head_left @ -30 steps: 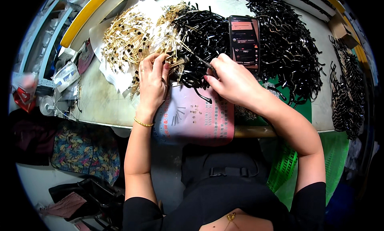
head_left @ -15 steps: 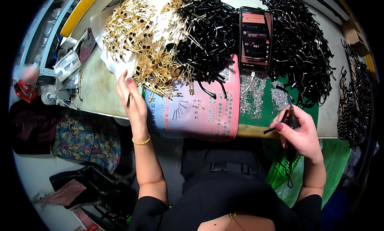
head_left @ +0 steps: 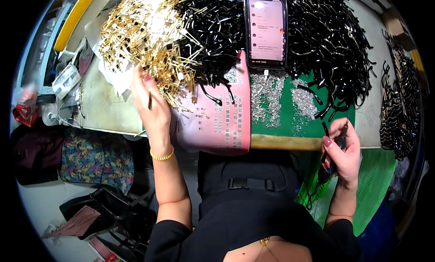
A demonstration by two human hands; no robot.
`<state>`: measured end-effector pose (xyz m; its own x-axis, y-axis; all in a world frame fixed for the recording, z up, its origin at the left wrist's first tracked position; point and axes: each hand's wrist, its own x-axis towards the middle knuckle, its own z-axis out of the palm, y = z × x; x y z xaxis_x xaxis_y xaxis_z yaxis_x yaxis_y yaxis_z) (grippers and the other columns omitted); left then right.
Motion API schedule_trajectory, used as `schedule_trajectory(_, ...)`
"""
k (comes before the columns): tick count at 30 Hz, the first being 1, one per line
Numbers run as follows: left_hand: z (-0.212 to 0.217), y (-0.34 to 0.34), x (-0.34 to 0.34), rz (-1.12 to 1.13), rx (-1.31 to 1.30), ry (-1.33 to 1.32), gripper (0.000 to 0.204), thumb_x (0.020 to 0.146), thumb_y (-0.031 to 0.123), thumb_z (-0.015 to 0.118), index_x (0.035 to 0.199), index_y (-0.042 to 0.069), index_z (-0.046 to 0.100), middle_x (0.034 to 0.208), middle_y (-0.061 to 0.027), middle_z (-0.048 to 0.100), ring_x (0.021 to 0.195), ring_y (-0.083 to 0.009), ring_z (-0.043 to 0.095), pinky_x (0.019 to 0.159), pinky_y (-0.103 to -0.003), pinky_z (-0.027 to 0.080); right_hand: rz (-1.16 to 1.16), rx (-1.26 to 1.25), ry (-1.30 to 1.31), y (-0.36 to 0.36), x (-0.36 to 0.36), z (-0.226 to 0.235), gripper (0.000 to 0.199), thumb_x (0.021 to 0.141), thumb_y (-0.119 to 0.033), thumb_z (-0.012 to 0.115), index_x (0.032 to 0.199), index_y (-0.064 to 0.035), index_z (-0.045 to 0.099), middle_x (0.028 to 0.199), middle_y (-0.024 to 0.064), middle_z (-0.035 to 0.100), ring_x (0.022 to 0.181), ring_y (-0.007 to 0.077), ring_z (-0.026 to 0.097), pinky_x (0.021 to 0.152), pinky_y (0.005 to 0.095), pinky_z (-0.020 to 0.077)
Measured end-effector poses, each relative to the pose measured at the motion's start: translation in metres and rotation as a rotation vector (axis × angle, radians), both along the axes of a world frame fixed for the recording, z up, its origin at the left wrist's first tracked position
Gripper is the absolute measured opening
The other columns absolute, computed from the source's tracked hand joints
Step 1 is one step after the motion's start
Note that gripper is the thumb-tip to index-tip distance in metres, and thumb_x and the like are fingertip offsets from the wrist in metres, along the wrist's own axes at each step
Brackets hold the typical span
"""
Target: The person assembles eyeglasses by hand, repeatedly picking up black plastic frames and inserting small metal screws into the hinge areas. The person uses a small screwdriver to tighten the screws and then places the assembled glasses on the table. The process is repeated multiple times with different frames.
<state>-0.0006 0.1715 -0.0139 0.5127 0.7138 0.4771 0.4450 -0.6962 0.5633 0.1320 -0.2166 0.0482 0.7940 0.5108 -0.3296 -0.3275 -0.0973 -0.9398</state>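
My left hand (head_left: 152, 105) is at the near edge of a pile of gold metal eyeglass parts (head_left: 149, 44), its fingers stretched out. A thin dark sliver shows against those fingers; whether it is held I cannot tell. In my right hand (head_left: 345, 155), over the table's near edge, is a black corded electric screwdriver (head_left: 327, 169). A short black temple piece (head_left: 325, 129) sticks out by its fingertips. Black eyeglass temples (head_left: 328, 40) are heaped beyond that hand, and small silver screws (head_left: 304, 103) lie on the green mat (head_left: 283, 135).
A phone (head_left: 266, 31) stands between two black heaps, a cable plug at its lower end. A printed pink sheet (head_left: 233, 137) covers the table's front middle. Black temple bundles (head_left: 398, 103) lie at the far right. A small white fan (head_left: 50, 114) is at the left.
The view has shifted, so the table sits further left and higher. My left hand has come closer to the gold pile. The phone screen went from mostly dark to pale pink.
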Motion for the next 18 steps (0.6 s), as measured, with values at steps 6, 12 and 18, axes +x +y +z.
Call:
schedule_trajectory(6, 0.016, -0.068, -0.014, -0.107, 0.117, 0.279, 0.011, 0.098, 0.012, 0.062, 0.098, 0.001, 0.063, 0.092, -0.0158, 0.062, 0.084, -0.0332, 0.061, 0.075, -0.041, 0.048, 0.028, 0.157, -0.035, -0.020, 0.003, 0.004, 0.032, 0.091, -0.004, 0.069, 0.119, 0.0077, 0.058, 0.103, 0.0190, 0.075, 0.053, 0.0062, 0.061, 0.048, 0.0177, 0.0483)
schedule_trajectory(12, 0.017, -0.074, 0.000, -0.061, -0.121, 0.275, 0.022, 0.093, 0.019, 0.073, 0.101, 0.001, 0.062, 0.084, -0.0120, 0.063, 0.070, -0.0241, 0.059, 0.066, -0.035, 0.049, -0.108, -0.348, -0.184, -0.029, 0.003, 0.008, 0.015, 0.095, -0.004, 0.066, 0.109, 0.0013, 0.064, 0.090, 0.0073, 0.073, 0.058, 0.0031, 0.058, 0.047, 0.0171, 0.0431)
schedule_trajectory(18, 0.017, -0.067, 0.004, -0.176, 0.018, 0.326, 0.020, 0.092, 0.017, 0.074, 0.097, 0.000, 0.064, 0.083, -0.0102, 0.060, 0.072, -0.0231, 0.060, 0.068, -0.033, 0.050, -0.060, -0.648, -0.489, -0.026, 0.008, -0.014, 0.007, 0.093, -0.004, 0.063, 0.098, 0.0009, 0.066, 0.089, 0.0024, 0.070, 0.071, 0.0056, 0.059, 0.062, 0.0260, 0.0468)
